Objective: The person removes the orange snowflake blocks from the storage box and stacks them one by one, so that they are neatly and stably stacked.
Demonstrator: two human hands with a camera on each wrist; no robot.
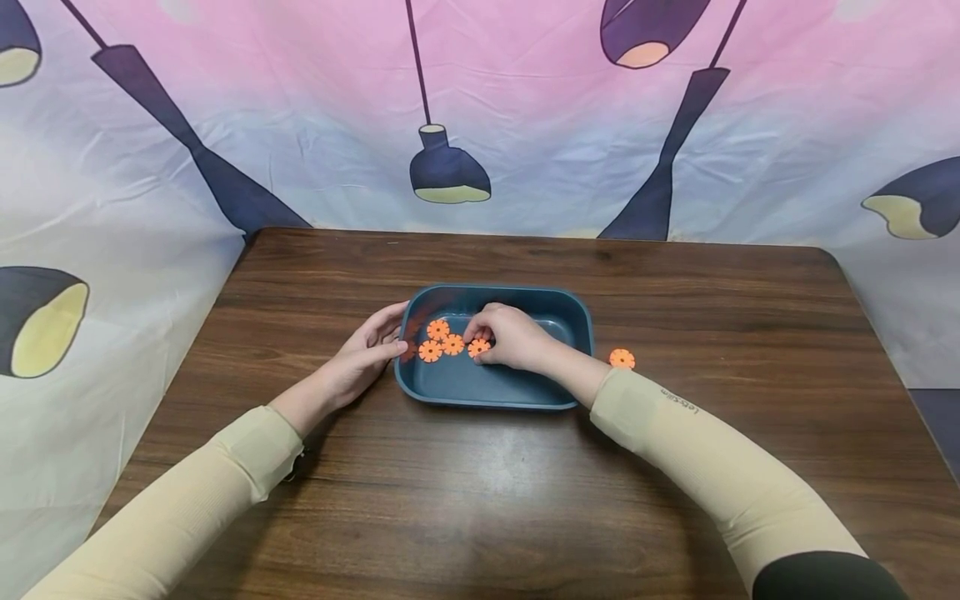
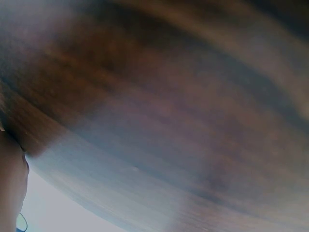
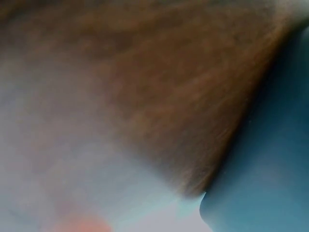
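A bare right hand (image 1: 513,336) is pinching a flat, round, orange disc with a notched rim and a centre hole (image 1: 477,344) inside a deep teal-blue tray with rounded corners (image 1: 487,405) on a dark brown wood-grain table (image 1: 480,483), as I am following by remote camera. Thumb and fingers are closing on the disc's rim, a little left of the tray's middle, while the left hand (image 1: 363,357) is steadying the tray, its thumb lying over the left edge and its fingers sitting outside the wall. Three matching orange discs (image 1: 447,342) are lying clustered near the tray's far left corner; a lone orange disc (image 1: 617,358) is resting on the table just off the right edge, against the beige right sleeve (image 1: 675,425). I am judging this to be the placing step, though I am not able to tell whether the held disc is touching the floor; the next move is probably calling for an easing of the pinch, then a reach past the right edge. Being round, the held disc is showing no long axis; its face is turning up toward the head camera. The tray's length is running left to right, roughly parallel to the table's far edge.
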